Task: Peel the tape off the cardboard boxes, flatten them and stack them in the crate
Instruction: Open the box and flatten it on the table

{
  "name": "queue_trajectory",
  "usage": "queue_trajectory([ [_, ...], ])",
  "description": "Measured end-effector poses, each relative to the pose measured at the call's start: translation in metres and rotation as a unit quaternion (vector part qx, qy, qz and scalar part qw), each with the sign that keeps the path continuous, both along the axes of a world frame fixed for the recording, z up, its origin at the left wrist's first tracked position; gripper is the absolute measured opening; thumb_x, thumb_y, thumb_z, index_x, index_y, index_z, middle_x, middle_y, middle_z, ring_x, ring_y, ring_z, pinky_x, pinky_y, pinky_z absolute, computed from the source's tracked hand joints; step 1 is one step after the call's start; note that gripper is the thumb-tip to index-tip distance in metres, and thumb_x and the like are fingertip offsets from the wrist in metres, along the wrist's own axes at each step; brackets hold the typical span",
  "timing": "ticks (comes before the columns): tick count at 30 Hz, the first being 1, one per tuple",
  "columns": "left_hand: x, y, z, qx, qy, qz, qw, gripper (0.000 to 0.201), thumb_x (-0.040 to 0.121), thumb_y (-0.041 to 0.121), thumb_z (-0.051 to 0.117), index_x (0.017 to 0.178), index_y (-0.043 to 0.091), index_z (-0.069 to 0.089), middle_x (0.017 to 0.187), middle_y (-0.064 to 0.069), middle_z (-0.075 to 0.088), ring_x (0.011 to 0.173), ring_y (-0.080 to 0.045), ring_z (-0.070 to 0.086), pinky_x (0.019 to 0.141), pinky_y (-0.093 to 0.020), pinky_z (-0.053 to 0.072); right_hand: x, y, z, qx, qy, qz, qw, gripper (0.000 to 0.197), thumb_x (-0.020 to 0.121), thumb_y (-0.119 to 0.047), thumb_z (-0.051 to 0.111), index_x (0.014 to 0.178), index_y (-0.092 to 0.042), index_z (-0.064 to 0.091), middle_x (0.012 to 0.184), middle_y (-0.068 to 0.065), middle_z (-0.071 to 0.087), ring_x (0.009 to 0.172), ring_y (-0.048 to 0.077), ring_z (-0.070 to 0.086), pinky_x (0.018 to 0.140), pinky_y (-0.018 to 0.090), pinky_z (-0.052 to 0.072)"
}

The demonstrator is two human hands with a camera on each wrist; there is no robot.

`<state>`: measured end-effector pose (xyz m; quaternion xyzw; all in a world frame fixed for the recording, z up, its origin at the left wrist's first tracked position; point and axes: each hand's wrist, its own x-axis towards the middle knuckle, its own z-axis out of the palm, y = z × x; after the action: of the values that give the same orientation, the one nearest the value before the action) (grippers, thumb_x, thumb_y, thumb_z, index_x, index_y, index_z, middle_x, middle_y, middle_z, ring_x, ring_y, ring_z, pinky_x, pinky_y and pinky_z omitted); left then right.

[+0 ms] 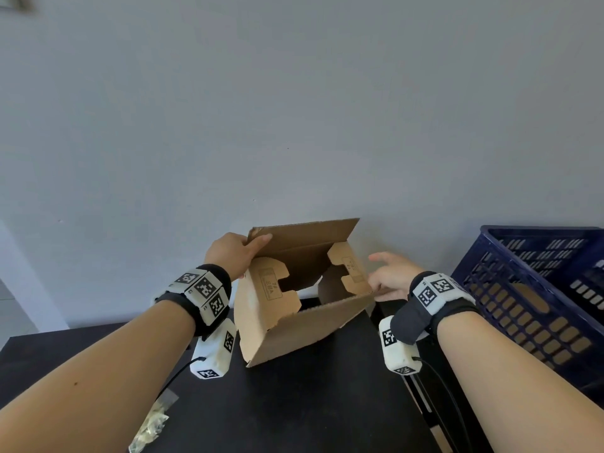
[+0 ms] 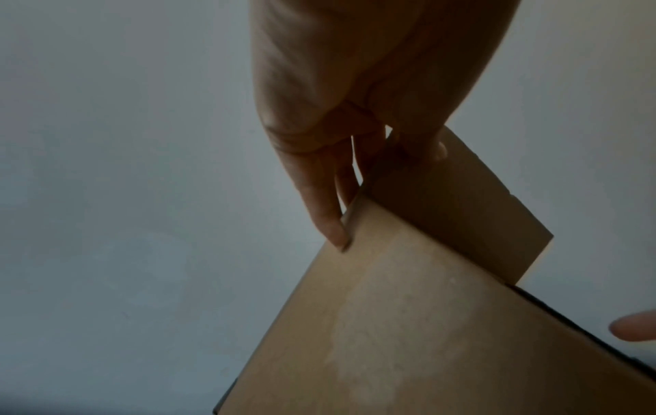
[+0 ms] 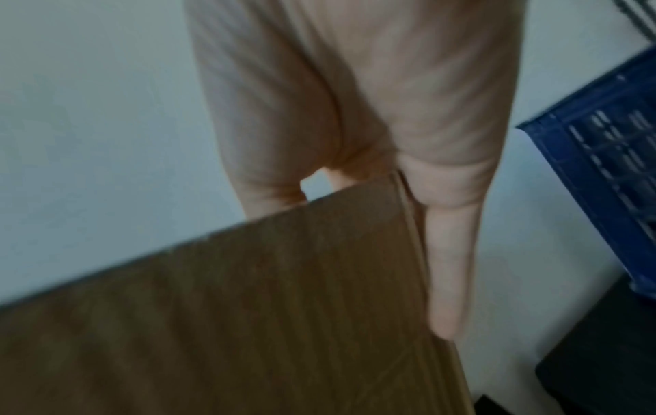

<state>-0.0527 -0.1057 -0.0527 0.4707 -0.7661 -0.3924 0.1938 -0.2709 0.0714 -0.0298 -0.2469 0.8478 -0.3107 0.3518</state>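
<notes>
A brown cardboard box (image 1: 284,331) hangs tilted just above the black table (image 1: 310,403), both ends open, with its cut flaps folded inward. My left hand (image 1: 235,253) grips its upper left corner, thumb on the inner side of the raised far flap. In the left wrist view the thumb of that hand (image 2: 337,112) lies on the flap and the fingers lie behind the box (image 2: 408,323) panel. My right hand (image 1: 389,276) pinches the right corner of the near panel. The right wrist view shows the cardboard (image 3: 248,309) edge between the thumb and fingers of that hand (image 3: 355,98).
A dark blue slotted crate (image 1: 523,289) stands at the right, beside the table, with brown cardboard showing through its holes; its corner (image 3: 603,168) is near my right hand. A crumpled wad of clear tape (image 1: 153,423) lies at the table's front left. A pale wall is behind.
</notes>
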Motion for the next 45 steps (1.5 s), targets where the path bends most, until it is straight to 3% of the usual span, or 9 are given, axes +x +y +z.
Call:
queue_trajectory([
  [5,0.002,0.013,0.010,-0.091,0.017,-0.026,0.995,0.057,0.086,0.060,0.050,0.067,0.007,0.053,0.063,-0.007,0.053,0.067,-0.024,0.058,0.063,-0.032,0.045,0.020,-0.003,0.008,0.186,0.189,0.089,0.960,0.079,0.081,-0.057,0.062,0.138,-0.007,0.043,0.140,0.010,0.048,0.125,0.027,0.048,0.094,0.032,0.042],
  [11,0.009,0.024,0.007,-0.129,0.014,-0.044,0.991,0.056,0.087,0.061,0.048,0.067,0.009,0.053,0.058,-0.002,0.048,0.058,-0.016,0.046,0.055,-0.028,0.035,0.030,-0.008,0.000,0.196,0.256,0.070,0.944,0.073,0.076,-0.069,0.057,0.115,-0.007,0.057,0.106,0.005,0.062,0.098,0.024,0.059,0.078,0.029,0.047],
  [15,0.014,0.025,0.005,-0.131,0.027,-0.044,0.990,0.056,0.086,0.061,0.049,0.069,0.007,0.055,0.057,-0.001,0.045,0.057,-0.016,0.044,0.054,-0.026,0.033,0.038,-0.006,0.001,0.199,0.285,0.064,0.935,0.053,0.079,-0.060,0.059,0.098,-0.010,0.056,0.071,-0.002,0.051,0.077,0.020,0.054,0.067,0.026,0.044],
  [23,0.011,0.031,0.003,-0.120,0.054,-0.046,0.990,0.059,0.085,0.059,0.053,0.080,0.002,0.064,0.062,-0.003,0.051,0.061,-0.016,0.048,0.059,-0.028,0.038,0.040,-0.010,-0.005,0.224,0.253,0.076,0.938,0.071,0.079,-0.037,0.069,0.136,-0.009,0.037,0.122,0.007,0.057,0.108,0.025,0.057,0.081,0.030,0.048],
  [29,0.013,0.023,0.001,-0.094,0.033,-0.035,0.994,0.050,0.086,0.060,0.050,0.094,0.012,0.063,0.084,0.001,0.063,0.080,-0.016,0.058,0.068,-0.028,0.046,0.034,-0.006,0.004,0.137,0.212,0.021,0.967,0.012,0.090,-0.010,0.050,0.095,-0.002,0.057,0.096,0.013,0.055,0.085,0.027,0.053,0.057,0.026,0.037],
  [32,0.018,0.019,-0.003,-0.037,0.018,-0.033,0.999,0.053,0.080,0.052,0.065,0.116,0.015,0.052,0.105,0.000,0.060,0.097,-0.018,0.057,0.078,-0.028,0.043,0.026,-0.005,0.006,0.101,0.147,-0.006,0.984,0.049,0.086,-0.004,0.056,0.132,0.001,0.041,0.105,0.014,0.049,0.089,0.026,0.048,0.064,0.029,0.039],
  [37,0.013,0.018,-0.010,-0.011,-0.039,-0.033,0.999,0.113,0.064,0.038,0.084,0.148,0.016,0.013,0.141,-0.011,0.043,0.128,-0.030,0.043,0.103,-0.038,0.040,0.028,0.000,0.003,0.082,0.136,-0.020,0.987,0.043,0.085,-0.002,0.055,0.128,0.001,0.044,0.087,0.008,0.048,0.084,0.026,0.049,0.062,0.030,0.040],
  [41,0.006,0.021,-0.013,-0.030,-0.066,-0.022,0.997,0.128,0.059,0.036,0.087,0.150,0.025,-0.002,0.140,-0.014,0.037,0.122,-0.033,0.048,0.099,-0.041,0.042,0.026,0.003,0.003,0.071,0.139,-0.029,0.987,0.057,0.087,-0.001,0.054,0.140,0.004,0.033,0.122,0.019,0.049,0.097,0.030,0.050,0.075,0.032,0.041],
  [45,0.002,0.029,-0.012,-0.045,-0.077,-0.040,0.995,0.136,0.057,0.033,0.088,0.148,0.037,-0.013,0.134,-0.013,0.032,0.105,-0.034,0.057,0.089,-0.038,0.047,0.020,0.005,0.006,0.056,0.137,-0.051,0.988,0.055,0.087,0.000,0.053,0.138,0.004,0.034,0.118,0.019,0.049,0.098,0.030,0.050,0.075,0.034,0.041],
])
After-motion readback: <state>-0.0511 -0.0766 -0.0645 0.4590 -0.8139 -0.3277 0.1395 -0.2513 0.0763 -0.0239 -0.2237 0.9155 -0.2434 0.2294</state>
